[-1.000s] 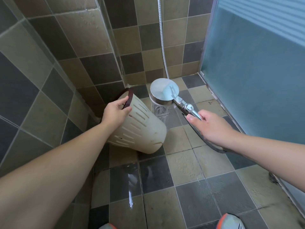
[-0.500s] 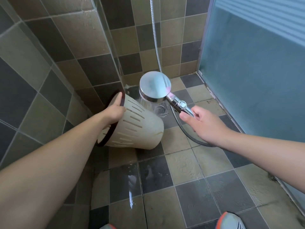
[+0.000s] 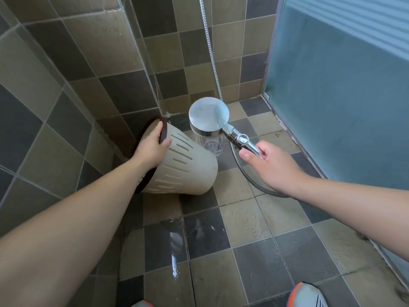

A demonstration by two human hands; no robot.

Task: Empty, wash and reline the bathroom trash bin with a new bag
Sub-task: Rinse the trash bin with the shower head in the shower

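A cream slotted trash bin [image 3: 188,169] with a dark rim lies tilted on its side above the tiled shower floor, its mouth facing the left wall. My left hand [image 3: 151,147] grips the dark rim at the top. My right hand [image 3: 272,165] holds the chrome handle of a round shower head [image 3: 209,116], which faces down just right of the bin. Water falls from the head onto the floor drain [image 3: 212,146] beside the bin. The bin's inside is hidden.
The shower hose [image 3: 211,54] hangs from above and loops on the floor by my right wrist. A frosted glass door [image 3: 338,85] closes the right side. Tiled walls meet in the corner behind the bin. A wet streak [image 3: 174,251] runs over the floor; my shoes [image 3: 307,295] show at the bottom.
The shower head swung left over the bin's side, then back right over the drain. My left hand shifted its grip on the rim while the bin stayed tilted.
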